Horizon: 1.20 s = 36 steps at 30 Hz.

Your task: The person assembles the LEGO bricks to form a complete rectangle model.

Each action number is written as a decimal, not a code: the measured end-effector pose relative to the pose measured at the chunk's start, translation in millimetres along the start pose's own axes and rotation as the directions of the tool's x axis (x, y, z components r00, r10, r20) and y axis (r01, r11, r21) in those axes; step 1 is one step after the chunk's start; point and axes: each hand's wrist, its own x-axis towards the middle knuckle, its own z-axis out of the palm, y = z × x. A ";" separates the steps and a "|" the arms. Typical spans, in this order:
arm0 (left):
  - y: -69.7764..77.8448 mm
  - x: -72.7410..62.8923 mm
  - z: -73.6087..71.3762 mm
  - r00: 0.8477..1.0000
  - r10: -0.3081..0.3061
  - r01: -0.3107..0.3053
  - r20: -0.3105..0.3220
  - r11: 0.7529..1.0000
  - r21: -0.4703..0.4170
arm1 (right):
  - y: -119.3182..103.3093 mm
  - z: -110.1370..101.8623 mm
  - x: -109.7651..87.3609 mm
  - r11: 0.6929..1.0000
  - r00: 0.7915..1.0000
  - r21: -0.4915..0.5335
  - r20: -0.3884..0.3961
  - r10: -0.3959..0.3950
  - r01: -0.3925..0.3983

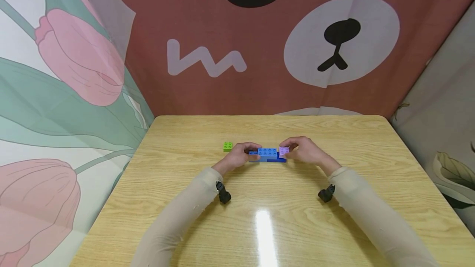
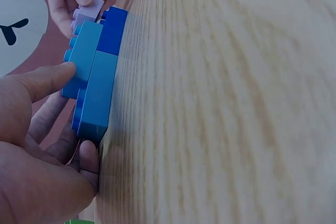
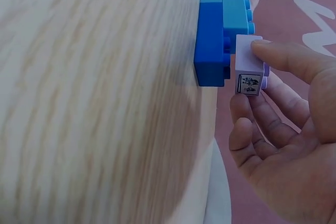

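My right hand (image 1: 305, 151) pinches a small lilac toy brick (image 3: 249, 59) between thumb and fingers. One of its sides carries a dark printed picture. The brick is held close over the bare studs of a dark blue brick (image 3: 210, 43), slightly off them in the right wrist view. That dark blue brick lies end to end with a light blue brick (image 2: 100, 95) on the table, and another light blue brick (image 2: 85, 51) sits on top across both. My left hand (image 1: 238, 155) holds this stack at its left end, thumb on the near side of the upper brick, fingers behind.
A bright green brick (image 1: 228, 147) with studs up lies on the wooden table (image 1: 297, 226), just beyond my left hand. A patterned cloth (image 1: 259, 94) hangs behind the table's far edge. Each wrist wears a small black camera (image 1: 224, 194).
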 end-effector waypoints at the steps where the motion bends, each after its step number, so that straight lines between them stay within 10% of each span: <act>1: -0.3 0.3 0.1 1.000 -0.002 0.002 -0.002 1.000 -0.002 | -0.1 0.8 0.4 1.000 1.000 0.001 0.000 0.002 -0.002; 36: -0.8 1.4 -0.1 1.000 -0.025 0.025 -0.004 0.999 -0.031 | -1.5 7.5 5.7 0.999 1.000 -0.031 0.005 -0.017 0.017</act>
